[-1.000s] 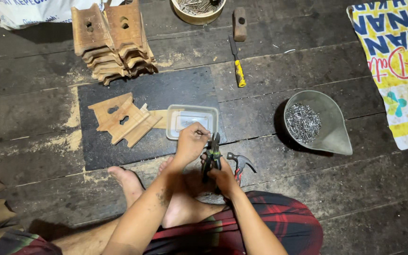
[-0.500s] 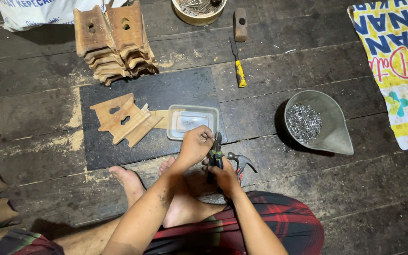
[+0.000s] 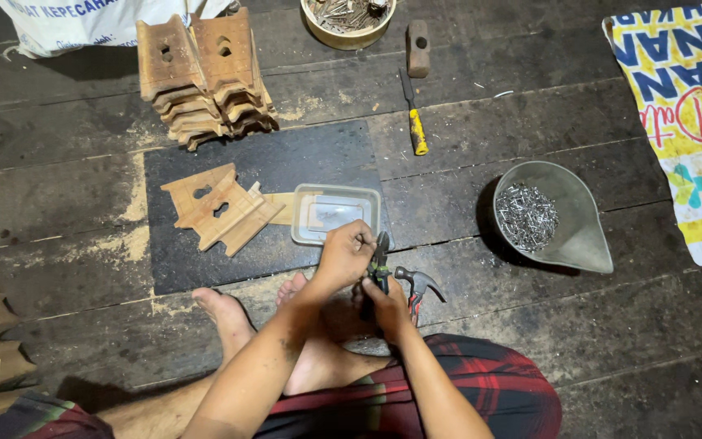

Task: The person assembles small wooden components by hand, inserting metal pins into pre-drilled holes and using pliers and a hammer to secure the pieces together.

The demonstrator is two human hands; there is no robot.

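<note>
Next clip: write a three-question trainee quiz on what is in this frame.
1. True or false: the metal scoop holding nails lies on the person's right.
2. Which tool does the right hand grip? A pliers B saw C brush
3. What lies on the floor just right of the pliers?

Key: 1 true. 2 A, with the left hand at the tool's tip. 3 A claw hammer.
</note>
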